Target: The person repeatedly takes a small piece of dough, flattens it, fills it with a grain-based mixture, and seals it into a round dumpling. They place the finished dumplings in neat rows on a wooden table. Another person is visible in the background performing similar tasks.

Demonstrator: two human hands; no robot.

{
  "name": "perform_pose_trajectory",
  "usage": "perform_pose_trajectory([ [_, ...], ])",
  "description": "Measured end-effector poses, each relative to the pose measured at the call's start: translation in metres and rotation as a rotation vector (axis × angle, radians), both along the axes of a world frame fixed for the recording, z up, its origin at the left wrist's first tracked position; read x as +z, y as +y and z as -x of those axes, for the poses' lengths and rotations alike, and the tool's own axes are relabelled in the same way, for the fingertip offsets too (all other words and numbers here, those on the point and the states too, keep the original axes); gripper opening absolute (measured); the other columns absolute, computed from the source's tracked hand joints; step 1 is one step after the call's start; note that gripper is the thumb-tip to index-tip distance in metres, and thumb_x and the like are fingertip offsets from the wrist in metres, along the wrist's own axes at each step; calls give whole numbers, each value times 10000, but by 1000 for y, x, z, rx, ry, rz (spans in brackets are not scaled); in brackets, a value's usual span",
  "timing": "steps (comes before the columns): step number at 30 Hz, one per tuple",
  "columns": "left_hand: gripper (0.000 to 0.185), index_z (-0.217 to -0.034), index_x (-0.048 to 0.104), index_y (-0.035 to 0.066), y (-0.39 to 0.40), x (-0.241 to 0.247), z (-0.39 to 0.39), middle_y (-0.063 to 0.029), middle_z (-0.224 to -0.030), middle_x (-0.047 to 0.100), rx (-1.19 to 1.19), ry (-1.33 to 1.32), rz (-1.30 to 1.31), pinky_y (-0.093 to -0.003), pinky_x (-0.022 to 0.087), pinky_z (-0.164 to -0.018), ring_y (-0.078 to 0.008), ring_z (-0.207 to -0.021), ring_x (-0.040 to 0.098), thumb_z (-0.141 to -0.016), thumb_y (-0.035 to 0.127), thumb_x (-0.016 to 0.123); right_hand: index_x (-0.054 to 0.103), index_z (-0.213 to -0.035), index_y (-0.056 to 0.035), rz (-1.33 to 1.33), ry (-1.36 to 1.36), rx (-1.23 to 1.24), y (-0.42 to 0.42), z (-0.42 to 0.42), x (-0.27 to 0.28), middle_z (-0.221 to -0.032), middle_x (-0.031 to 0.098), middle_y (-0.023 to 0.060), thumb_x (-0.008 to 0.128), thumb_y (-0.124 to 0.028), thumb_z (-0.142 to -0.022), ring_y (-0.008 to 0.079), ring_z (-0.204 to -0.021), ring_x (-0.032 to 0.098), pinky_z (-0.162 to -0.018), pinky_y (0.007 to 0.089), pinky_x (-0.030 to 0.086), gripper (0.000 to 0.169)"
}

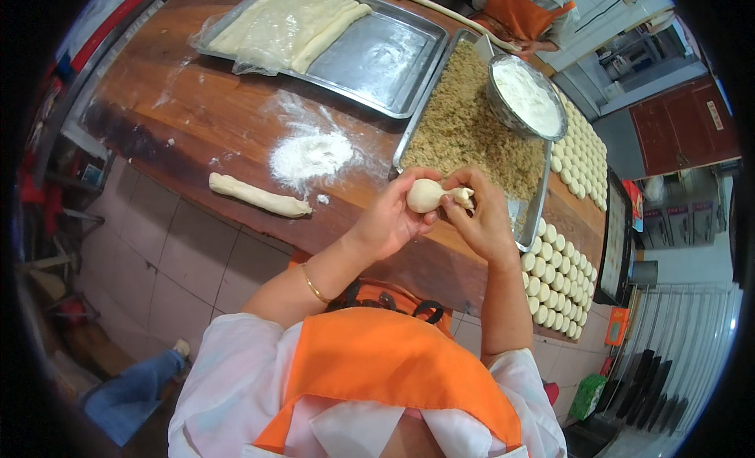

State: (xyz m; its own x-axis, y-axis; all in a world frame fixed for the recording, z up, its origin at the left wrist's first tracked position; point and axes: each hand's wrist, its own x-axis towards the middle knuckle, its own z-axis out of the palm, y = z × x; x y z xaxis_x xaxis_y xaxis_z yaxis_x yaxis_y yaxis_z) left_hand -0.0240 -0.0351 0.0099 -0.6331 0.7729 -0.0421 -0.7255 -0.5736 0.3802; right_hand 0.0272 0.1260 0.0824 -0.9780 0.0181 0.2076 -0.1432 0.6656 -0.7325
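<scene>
My left hand (394,217) cups the round body of a ball of dough (423,196). The fingers of my right hand (481,217) pinch the gathered neck of the same dough, whose ragged end sticks out to the right. Both hands are over the table's front edge, at the near side of a metal tray (413,124) of crumbly tan filling (466,121). To the left, a short dough roll (259,195) lies on the wooden table (224,127), near a heap of white flour (312,157).
A metal tray (433,51) holds dough strips under plastic film (277,21). A bowl of flour (528,98) rests on the filling tray's right side. Rows of dough discs (554,269) stand at the right. Across the table, a person in an orange apron (512,12) handles a long dough rope (460,18).
</scene>
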Motion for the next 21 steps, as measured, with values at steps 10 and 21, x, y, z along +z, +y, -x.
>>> perform_pose_trajectory([
  [10, 336, -1290, 502, 52, -7, -32, 14, -66, -1084, 596, -99, 160, -113, -258, 471, -648, -134, -829, 578, -1103, 302, 378, 586, -954, -46, -62, -17, 168, -1, 5, 6, -791, 599, 140, 680, -33, -857, 291, -692, 608, -646, 353, 480, 136],
  [21, 448, -1382, 545, 39, -42, -24, 32, -47, -1230, 612, -220, 638, 293, -292, 467, -972, -135, -1138, 572, -956, 148, 630, 549, -921, -44, 13, 232, 277, -2, -3, -14, -893, 585, 113, 649, 79, -755, 264, -831, 602, -731, 334, 485, 230],
])
